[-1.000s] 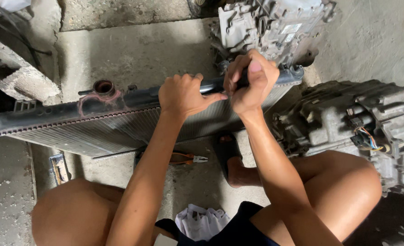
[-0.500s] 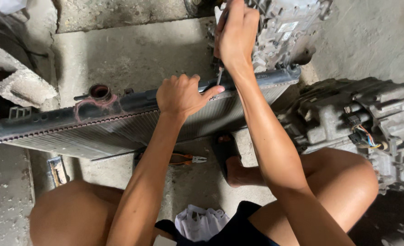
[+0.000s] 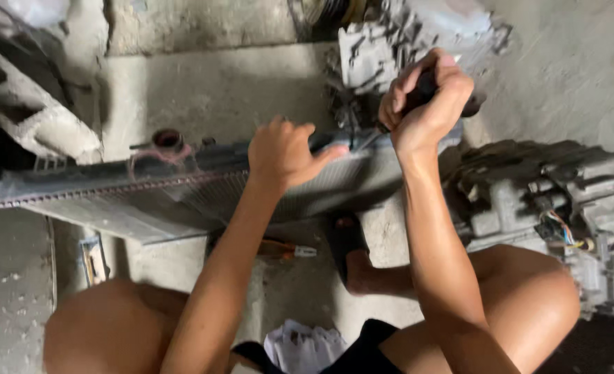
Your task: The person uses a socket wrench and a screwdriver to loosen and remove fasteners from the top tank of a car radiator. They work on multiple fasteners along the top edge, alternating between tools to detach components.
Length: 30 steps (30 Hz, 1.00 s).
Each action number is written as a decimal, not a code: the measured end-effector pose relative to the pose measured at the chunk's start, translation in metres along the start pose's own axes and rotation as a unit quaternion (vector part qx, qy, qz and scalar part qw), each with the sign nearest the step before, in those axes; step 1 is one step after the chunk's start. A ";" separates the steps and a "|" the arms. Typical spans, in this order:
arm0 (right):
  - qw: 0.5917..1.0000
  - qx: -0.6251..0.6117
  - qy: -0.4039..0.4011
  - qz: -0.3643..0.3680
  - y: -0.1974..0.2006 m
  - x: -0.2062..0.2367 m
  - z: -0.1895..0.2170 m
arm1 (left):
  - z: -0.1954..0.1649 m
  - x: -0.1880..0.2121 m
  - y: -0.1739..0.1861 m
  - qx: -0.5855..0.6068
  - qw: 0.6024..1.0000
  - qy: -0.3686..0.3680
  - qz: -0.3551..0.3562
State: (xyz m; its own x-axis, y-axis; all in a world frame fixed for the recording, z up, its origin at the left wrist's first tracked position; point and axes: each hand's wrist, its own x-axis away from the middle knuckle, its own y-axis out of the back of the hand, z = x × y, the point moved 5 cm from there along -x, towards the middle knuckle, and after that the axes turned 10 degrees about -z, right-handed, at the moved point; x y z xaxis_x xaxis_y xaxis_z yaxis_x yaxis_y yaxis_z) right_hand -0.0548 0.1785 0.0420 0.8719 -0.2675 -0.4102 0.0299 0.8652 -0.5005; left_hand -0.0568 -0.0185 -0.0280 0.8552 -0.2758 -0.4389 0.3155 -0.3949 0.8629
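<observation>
A car radiator (image 3: 182, 190) is standing on its long edge on the concrete floor (image 3: 224, 83), running from the left edge of the view to about the middle right. Its top tank is dark plastic, dusty and grey, with a round rust-stained filler neck (image 3: 168, 140) rising near the left part; below the tank the core is showing as a panel of fine metal fins with a thin reddish line along its upper seam. The left hand (image 3: 283, 154) is lying over the top tank, fingers curled over the far side and the thumb stretching rightward along the edge, bracing the radiator. The right hand (image 3: 425, 100) is clenching into a fist around the dark handle of a tool (image 3: 428, 86), whose thin metal shaft is angling down-left to the tank just beside the left thumb; the tip itself is too small to make out.

Behind the fist a grimy cast-metal engine part (image 3: 390, 48) with ribs and lugs is sitting on the floor. To the right a second grey cast housing (image 3: 556, 208) is lying, carrying a bundle of coloured wires (image 3: 563, 232). At far left a rough concrete block (image 3: 30, 118) is leaning. Under the radiator a small orange-handled tool (image 3: 283, 249) is lying on the floor, and a crumpled white cloth (image 3: 303, 346) is resting between the person's bare knees
</observation>
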 end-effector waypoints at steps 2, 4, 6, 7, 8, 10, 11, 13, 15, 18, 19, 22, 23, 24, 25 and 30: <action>0.997 0.055 0.052 -0.009 -0.004 0.020 0.001 | -0.003 0.004 -0.006 0.020 0.999 0.017 0.019; 0.994 0.065 0.081 -0.017 0.000 0.037 0.004 | -0.014 0.009 -0.013 0.026 0.999 0.012 0.020; 0.997 0.026 0.064 -0.018 0.005 0.047 -0.001 | -0.022 0.011 -0.020 0.015 1.000 0.006 0.015; 0.998 0.017 0.063 -0.024 0.007 0.048 0.002 | -0.026 0.010 -0.019 0.017 1.000 0.003 0.009; 0.998 0.006 0.064 -0.028 0.011 0.051 -0.002 | -0.026 0.010 -0.021 0.016 1.000 0.000 0.001; 0.997 -0.004 0.073 -0.027 0.013 0.054 -0.003 | -0.026 0.009 -0.023 0.016 1.000 0.007 0.009; 0.996 0.000 0.082 -0.027 0.013 0.055 -0.004 | -0.024 0.009 -0.025 0.019 0.999 0.016 0.027; 0.995 0.006 0.091 -0.032 0.014 0.060 -0.005 | -0.025 0.010 -0.027 0.019 0.999 0.013 0.035; 0.994 0.004 0.102 -0.032 0.012 0.059 -0.006 | -0.028 0.009 -0.026 0.011 1.000 -0.009 0.000; 0.995 0.007 0.074 -0.067 0.011 0.047 -0.014 | -0.030 0.009 -0.029 0.015 1.000 -0.023 -0.013; 0.992 0.047 0.078 -0.082 0.011 0.038 -0.016 | -0.030 0.008 -0.031 0.007 1.000 -0.029 -0.011; 0.983 0.129 0.054 -0.119 0.009 0.014 -0.027 | -0.026 0.009 -0.033 -0.002 1.000 -0.014 0.006; 0.982 0.134 0.033 -0.129 0.010 0.009 -0.032 | -0.024 0.009 -0.034 0.007 1.000 0.000 0.014; 0.982 0.136 0.019 -0.130 0.009 0.001 -0.036 | -0.022 0.008 -0.034 0.014 1.000 0.016 0.012; 0.979 0.160 0.047 -0.120 0.006 -0.007 -0.038 | -0.022 0.007 -0.033 0.009 1.000 0.014 -0.006; 0.968 0.191 0.106 -0.124 0.005 -0.021 -0.046 | -0.023 0.009 -0.035 0.000 0.999 0.010 -0.036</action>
State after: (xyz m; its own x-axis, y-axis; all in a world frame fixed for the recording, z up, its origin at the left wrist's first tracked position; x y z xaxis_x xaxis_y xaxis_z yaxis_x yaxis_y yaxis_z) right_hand -0.0954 0.1693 0.0128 0.6958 -0.5325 -0.4819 0.4386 0.8464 -0.3021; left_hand -0.0501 0.0132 -0.0560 0.8381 -0.2299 -0.4948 0.3763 -0.4130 0.8293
